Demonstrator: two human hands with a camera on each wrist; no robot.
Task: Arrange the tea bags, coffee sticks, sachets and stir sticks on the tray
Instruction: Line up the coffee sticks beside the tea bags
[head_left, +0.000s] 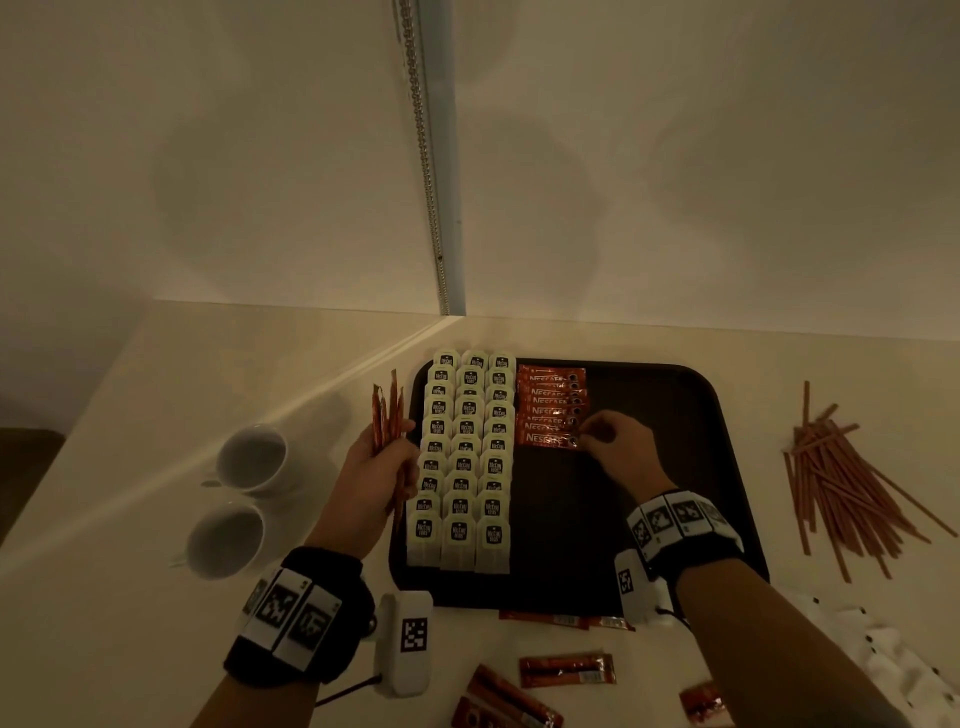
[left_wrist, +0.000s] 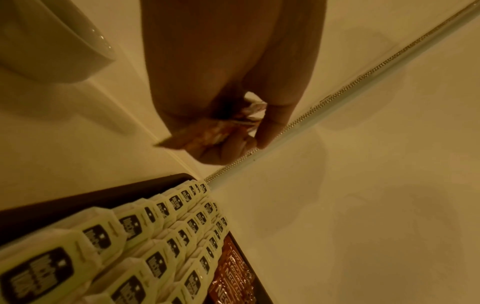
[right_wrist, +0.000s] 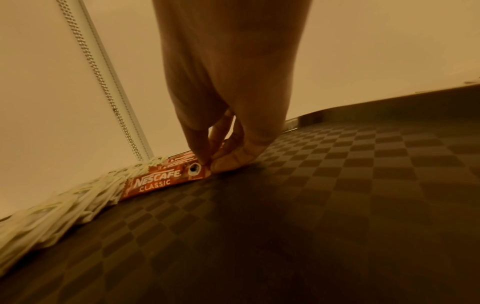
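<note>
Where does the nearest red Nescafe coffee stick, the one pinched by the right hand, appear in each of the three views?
Head: the nearest red Nescafe coffee stick lies mid-frame on the dark brown tray, the right hand at its right end.
Left wrist: bottom edge, but which stick it is cannot be told.
Right wrist: the stick lies left of centre.
Shared landmark: the rows of white tea bags.

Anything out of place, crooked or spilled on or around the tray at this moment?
Nothing spilled or damaged. The tea bags sit in three neat columns on the tray, coffee sticks stacked beside them. Still loose on the table: several coffee sticks near the front edge and a fanned heap of stir sticks right of the tray.
</note>
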